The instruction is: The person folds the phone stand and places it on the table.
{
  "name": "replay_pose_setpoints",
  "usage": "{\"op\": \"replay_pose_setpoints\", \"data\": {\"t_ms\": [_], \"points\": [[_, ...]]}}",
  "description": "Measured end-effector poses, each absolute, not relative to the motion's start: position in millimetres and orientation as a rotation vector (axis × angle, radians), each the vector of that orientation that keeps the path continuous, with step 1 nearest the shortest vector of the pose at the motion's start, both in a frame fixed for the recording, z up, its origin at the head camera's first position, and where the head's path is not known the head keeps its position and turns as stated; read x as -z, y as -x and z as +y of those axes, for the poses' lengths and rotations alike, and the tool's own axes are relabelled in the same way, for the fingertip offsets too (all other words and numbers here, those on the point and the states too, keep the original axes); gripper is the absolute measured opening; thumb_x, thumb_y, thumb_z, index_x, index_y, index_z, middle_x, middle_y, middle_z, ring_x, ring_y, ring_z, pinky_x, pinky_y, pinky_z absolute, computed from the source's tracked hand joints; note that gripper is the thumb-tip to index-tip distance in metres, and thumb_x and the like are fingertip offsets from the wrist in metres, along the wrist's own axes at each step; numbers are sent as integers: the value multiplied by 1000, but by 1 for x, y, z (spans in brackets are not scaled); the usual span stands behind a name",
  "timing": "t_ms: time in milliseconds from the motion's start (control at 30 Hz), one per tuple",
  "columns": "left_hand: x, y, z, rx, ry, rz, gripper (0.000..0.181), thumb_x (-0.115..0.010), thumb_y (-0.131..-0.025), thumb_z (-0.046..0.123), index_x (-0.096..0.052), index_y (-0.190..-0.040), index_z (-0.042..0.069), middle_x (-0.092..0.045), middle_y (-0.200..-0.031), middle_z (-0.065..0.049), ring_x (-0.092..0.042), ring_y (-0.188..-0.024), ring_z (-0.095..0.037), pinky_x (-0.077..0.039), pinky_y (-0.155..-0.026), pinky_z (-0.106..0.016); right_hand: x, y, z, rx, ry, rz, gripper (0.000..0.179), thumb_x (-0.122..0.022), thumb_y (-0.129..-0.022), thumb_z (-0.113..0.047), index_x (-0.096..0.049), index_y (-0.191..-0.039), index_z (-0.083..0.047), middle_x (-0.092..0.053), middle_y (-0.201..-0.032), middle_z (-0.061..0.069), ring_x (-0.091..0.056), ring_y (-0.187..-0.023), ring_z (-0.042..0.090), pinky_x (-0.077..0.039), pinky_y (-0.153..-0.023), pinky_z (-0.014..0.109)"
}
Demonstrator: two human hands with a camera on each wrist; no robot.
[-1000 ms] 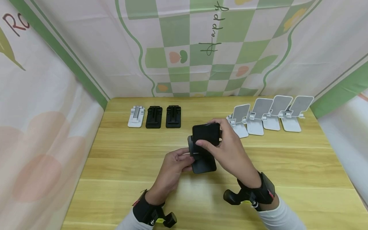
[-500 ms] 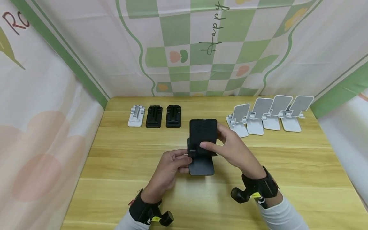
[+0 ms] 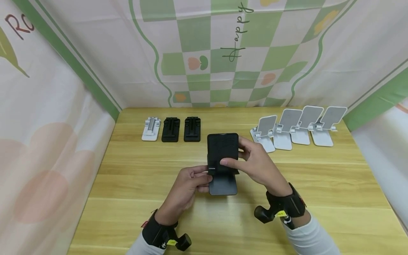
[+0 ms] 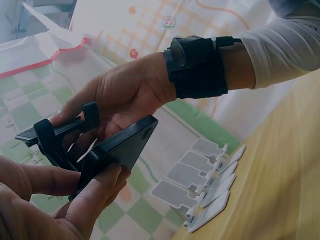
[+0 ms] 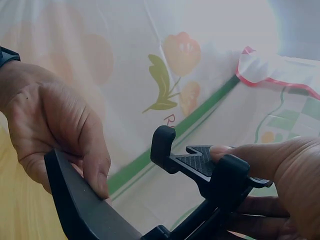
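Observation:
A black folding phone stand (image 3: 222,159) is held over the middle of the wooden table (image 3: 127,198), its back plate raised and its base (image 3: 223,185) towards me. My left hand (image 3: 190,184) pinches the base's left edge (image 4: 120,145). My right hand (image 3: 255,163) grips the raised plate, thumb across its front near the lip and fingers behind. The left wrist view shows the right hand (image 4: 120,100) round the cradle's hooked lip (image 4: 55,135). In the right wrist view the lip (image 5: 200,160) and the left hand (image 5: 60,135) on the base (image 5: 85,210) fill the picture.
At the table's back left lie three folded stands in a row, one white (image 3: 151,129) and two black (image 3: 170,129) (image 3: 192,129). Several opened white stands (image 3: 296,125) stand in a row at the back right (image 4: 200,185). Patterned cloth walls close in three sides.
The raised plate has swung from tilted right to square above the base. My right hand slid lower along it; the left hand kept its hold on the base.

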State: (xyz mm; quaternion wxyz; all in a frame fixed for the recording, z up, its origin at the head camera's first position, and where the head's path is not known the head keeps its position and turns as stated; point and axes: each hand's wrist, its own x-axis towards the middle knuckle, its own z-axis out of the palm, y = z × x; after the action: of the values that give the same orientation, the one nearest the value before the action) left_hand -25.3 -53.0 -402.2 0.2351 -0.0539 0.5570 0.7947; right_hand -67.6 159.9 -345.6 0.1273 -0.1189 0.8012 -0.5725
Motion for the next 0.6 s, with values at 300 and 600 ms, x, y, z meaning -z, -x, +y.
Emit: {"op": "replay_pose_setpoints", "data": {"t_ms": [300,600], "points": [[402,25,-55,-2179,129,1533,46,-58,-85,-6,-51,-129,-15,-69,-109,-25,-69,-94,-25,-58,-74,-34,349,70,159,1720,445,2381,54,-79,-77,-28,-62,-125,-11,-66,-115,4,-67,-100,13,-56,-86,32],[402,24,-55,-2181,136,1534,47,-59,-85,-7,-50,-130,-16,-69,-109,-25,-70,-92,-23,-59,-71,-30,353,70,160,1759,522,2394,51,-81,-75,-26,-64,-120,-10,-68,-110,2,-65,-101,13,-54,-91,29]]}}
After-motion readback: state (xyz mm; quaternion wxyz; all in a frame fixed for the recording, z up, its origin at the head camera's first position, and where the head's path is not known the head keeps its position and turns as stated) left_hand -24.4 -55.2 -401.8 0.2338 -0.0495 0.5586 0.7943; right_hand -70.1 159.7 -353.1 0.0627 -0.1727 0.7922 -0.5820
